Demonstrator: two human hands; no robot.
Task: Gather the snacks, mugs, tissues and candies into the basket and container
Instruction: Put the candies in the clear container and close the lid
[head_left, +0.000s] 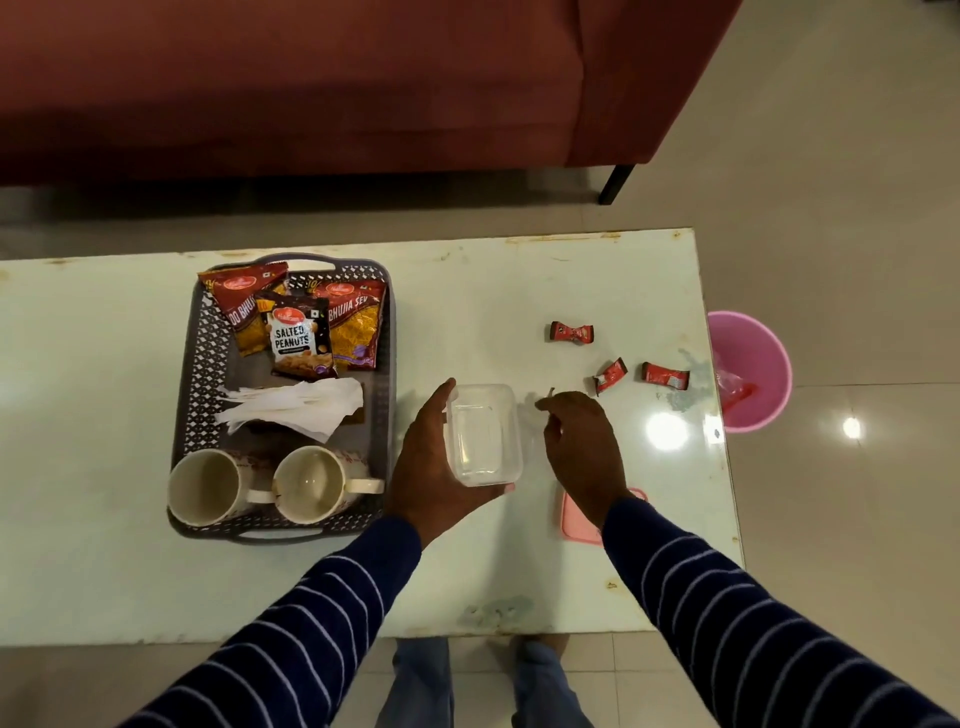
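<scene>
Three red foil candies with twisted or crimped ends lie apart on the glossy pale surface, right of the clear plastic container, a rounded rectangular tub. The left hand cups that container from its left side, thumb and fingers curled round its walls. The right hand hangs just right of it, fingers pinched together on a small dark thing too tiny to identify. Left of both, a grey perforated plastic basket holds three crinkly snack packets, crumpled white tissues and two cream ceramic mugs lying on their sides. A flat pink lid lies under the right wrist.
</scene>
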